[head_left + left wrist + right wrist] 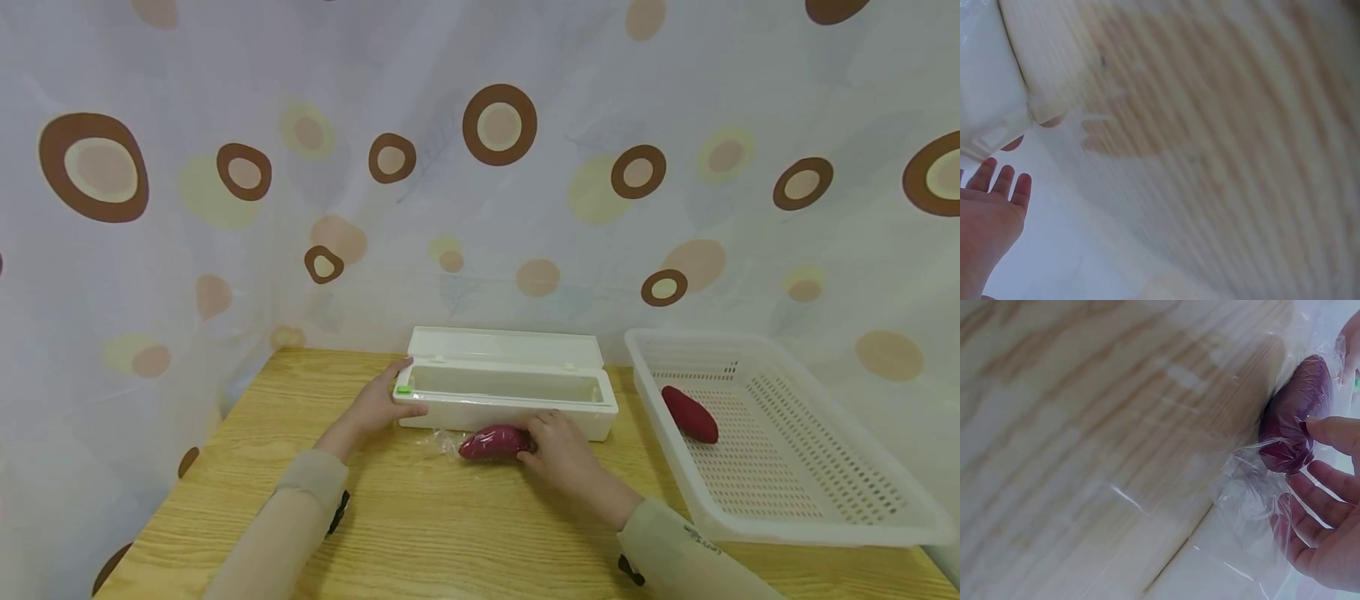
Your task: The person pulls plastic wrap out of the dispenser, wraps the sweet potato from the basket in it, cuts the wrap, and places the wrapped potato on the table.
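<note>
A purple sweet potato (491,443) wrapped in clear cling film (1247,481) lies in front of a long white cling film dispenser (502,413). My right hand (558,450) holds its right end, thumb on the skin and fingers at the bunched film in the right wrist view. The dispenser's lid (502,345) is up, tilted back, and a small green slider (404,390) sits at its left end. There my left hand (378,404) grips the dispenser, thumb at the front and fingers reaching to the back corner.
To the right stands a white perforated plastic basket (795,492), with another purple sweet potato (690,415) against its left side. A patterned curtain (450,208) hangs right behind the wooden table (420,533).
</note>
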`<state>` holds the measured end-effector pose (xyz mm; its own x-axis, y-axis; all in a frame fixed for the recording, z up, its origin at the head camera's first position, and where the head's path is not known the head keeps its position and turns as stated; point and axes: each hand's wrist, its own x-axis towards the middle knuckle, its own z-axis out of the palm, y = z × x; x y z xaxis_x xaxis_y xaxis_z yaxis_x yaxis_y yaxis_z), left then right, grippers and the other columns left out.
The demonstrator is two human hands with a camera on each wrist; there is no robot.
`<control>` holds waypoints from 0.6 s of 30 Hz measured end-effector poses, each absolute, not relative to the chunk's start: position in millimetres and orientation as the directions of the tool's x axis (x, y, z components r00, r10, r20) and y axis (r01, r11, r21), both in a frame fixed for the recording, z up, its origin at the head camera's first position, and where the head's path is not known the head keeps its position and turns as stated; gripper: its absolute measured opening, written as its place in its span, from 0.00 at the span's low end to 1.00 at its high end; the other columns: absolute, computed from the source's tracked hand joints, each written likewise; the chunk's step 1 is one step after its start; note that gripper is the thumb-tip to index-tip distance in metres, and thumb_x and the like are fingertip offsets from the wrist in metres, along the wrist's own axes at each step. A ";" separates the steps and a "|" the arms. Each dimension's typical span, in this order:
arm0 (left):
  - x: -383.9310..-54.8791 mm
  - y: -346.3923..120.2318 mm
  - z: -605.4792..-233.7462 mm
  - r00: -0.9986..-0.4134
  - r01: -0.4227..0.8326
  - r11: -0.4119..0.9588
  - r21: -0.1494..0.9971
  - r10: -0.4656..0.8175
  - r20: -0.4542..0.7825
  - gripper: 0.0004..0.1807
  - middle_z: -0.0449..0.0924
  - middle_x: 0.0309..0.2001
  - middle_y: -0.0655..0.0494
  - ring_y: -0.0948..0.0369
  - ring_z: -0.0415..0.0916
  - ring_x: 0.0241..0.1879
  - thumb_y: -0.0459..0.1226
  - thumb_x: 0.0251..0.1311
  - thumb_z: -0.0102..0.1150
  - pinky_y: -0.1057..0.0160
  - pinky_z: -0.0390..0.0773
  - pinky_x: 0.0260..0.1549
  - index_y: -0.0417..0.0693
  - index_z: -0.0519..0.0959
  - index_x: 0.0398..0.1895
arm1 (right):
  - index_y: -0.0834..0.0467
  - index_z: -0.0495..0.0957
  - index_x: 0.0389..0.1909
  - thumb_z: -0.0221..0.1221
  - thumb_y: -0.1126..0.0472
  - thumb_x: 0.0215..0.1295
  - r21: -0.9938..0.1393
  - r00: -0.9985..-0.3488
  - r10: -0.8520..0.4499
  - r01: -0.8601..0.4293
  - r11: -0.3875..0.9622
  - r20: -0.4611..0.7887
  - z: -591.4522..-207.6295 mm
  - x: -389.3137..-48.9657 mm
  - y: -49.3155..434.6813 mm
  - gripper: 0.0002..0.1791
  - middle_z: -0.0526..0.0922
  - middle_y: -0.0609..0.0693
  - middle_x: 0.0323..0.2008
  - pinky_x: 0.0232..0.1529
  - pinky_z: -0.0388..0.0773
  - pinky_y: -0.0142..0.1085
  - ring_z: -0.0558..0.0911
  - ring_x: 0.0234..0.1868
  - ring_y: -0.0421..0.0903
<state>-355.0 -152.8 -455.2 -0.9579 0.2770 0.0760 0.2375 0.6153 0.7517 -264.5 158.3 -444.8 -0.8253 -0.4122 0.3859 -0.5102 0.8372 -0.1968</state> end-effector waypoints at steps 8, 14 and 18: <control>-353.3 -154.6 -451.9 -0.962 0.213 0.623 0.753 0.270 0.049 0.56 0.52 0.72 0.43 0.41 0.53 0.68 0.56 0.41 0.72 0.41 0.60 0.62 0.61 0.50 0.74 | 0.59 0.81 0.41 0.70 0.57 0.52 -0.200 -0.815 -0.418 -0.524 0.828 0.402 -432.5 -264.6 152.6 0.17 0.82 0.50 0.39 0.47 0.75 0.43 0.78 0.42 0.49; -352.3 -153.7 -448.0 -0.962 0.205 0.596 0.777 0.269 0.048 0.55 0.52 0.72 0.45 0.43 0.54 0.68 0.53 0.42 0.73 0.41 0.61 0.61 0.60 0.51 0.73 | 0.58 0.81 0.42 0.70 0.56 0.52 -0.219 -0.780 -0.436 -0.569 0.793 0.448 -418.6 -267.8 140.8 0.17 0.83 0.49 0.40 0.46 0.77 0.42 0.78 0.43 0.48; -351.9 -153.4 -447.8 -0.960 0.215 0.587 0.781 0.275 0.058 0.55 0.55 0.71 0.43 0.43 0.55 0.68 0.52 0.43 0.73 0.41 0.62 0.60 0.58 0.52 0.73 | 0.58 0.81 0.43 0.68 0.58 0.54 -0.278 -0.783 -0.445 -0.587 0.760 0.435 -413.4 -274.0 131.2 0.16 0.82 0.49 0.41 0.47 0.76 0.41 0.78 0.46 0.48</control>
